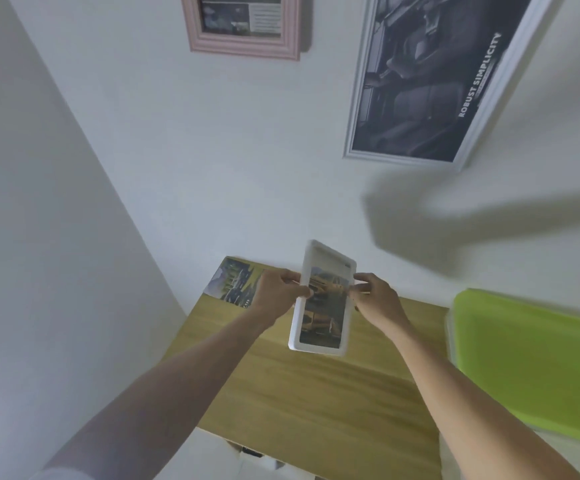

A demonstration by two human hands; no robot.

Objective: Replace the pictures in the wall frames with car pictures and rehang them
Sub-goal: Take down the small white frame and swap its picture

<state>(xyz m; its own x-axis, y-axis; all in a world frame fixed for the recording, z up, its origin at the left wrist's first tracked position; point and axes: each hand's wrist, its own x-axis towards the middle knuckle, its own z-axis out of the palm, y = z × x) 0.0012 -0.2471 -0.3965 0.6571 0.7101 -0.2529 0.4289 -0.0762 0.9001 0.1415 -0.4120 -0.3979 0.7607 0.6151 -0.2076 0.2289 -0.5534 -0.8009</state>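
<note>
Small white frame (321,299) held above wooden table (316,393), pinched by left hand (278,289) and right hand (375,294) at opposite edges. Could slip and drop (thin fingertip grip); car picture (325,306) could slide out.

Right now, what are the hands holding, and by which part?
Both hold the small white frame above the wooden table: left hand pinches its left long edge, right hand its right long edge, near the middle.
</note>
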